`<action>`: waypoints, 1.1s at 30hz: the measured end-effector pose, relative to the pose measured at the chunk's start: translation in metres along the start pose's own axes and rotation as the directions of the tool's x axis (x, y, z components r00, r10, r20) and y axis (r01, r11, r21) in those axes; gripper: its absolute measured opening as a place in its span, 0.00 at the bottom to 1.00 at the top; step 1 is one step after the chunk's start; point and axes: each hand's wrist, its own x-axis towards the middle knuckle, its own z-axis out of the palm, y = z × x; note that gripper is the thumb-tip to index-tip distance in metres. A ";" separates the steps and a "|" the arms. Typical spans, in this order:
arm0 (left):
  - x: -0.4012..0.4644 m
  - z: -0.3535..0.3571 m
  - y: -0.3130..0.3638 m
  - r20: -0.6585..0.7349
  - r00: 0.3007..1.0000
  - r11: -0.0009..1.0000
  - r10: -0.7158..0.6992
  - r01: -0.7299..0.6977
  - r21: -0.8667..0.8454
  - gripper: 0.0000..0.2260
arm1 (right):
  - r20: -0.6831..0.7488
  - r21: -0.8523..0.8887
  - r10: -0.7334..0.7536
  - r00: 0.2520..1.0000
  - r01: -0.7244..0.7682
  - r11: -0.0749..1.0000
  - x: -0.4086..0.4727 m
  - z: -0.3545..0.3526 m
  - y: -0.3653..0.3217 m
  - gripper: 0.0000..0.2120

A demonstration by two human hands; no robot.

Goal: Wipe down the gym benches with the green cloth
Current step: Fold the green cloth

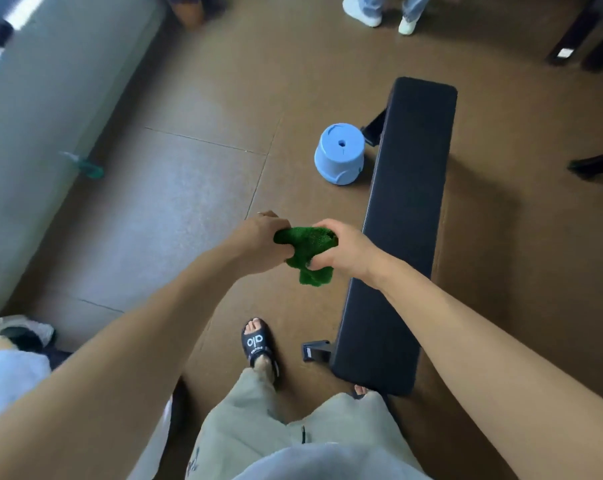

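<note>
- I see the left hand [263, 237] and right hand [341, 249] both clenched on the bunched green cloth [307, 252].
- The cloth seems to hang just left of the black bench [407, 202].

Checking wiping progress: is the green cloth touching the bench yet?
No, both hands hold the green cloth bunched in the air beside the bench.

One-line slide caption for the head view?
Both hands, left and right, hold green cloth beside black bench.

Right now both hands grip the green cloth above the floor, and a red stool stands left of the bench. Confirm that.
Not quite: the stool is light blue, not red, as the head view shows. The rest holds: left hand and right hand grip the green cloth beside the bench.
</note>
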 end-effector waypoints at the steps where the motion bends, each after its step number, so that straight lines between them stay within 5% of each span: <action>1: 0.010 -0.013 -0.011 0.020 1.000 1.000 0.012 -0.012 -0.008 0.02 | -0.017 -0.041 0.010 1.000 -0.011 0.999 0.014 0.003 -0.008 0.23; 3: 0.026 -0.039 -0.029 0.069 0.998 0.997 0.001 0.005 -0.081 0.05 | -0.024 -0.020 0.056 0.998 -0.056 0.998 0.036 0.006 -0.023 0.19; 6: 0.047 -0.075 -0.044 0.141 0.990 0.969 -0.018 0.052 -0.241 0.04 | -0.002 0.250 0.117 0.993 -0.113 0.962 0.057 0.005 -0.039 0.24; 10: 0.094 -0.108 -0.040 0.143 0.990 0.938 0.019 0.032 -0.345 0.05 | -0.066 0.610 0.179 0.982 -0.102 0.786 0.079 -0.012 -0.050 0.22; 15: 0.177 -0.128 -0.014 0.220 0.975 0.886 -0.010 0.111 -0.449 0.09 | -0.191 0.806 0.286 0.939 -0.016 0.591 0.122 -0.046 -0.050 0.28; 18: 0.240 -0.132 -0.002 0.210 0.976 0.875 -0.050 0.144 -0.461 0.11 | -0.223 0.849 0.352 0.909 0.003 0.529 0.168 -0.078 -0.047 0.35; 22: 0.347 -0.133 0.007 0.168 0.978 0.842 -0.123 0.193 -0.503 0.17 | -0.271 0.847 0.397 0.877 0.022 0.531 0.257 -0.130 -0.035 0.25; 33: 0.659 -0.051 -0.053 0.058 0.991 0.909 -0.117 0.130 -0.397 0.19 | -0.474 0.708 0.441 0.762 0.032 0.705 0.529 -0.223 0.076 0.21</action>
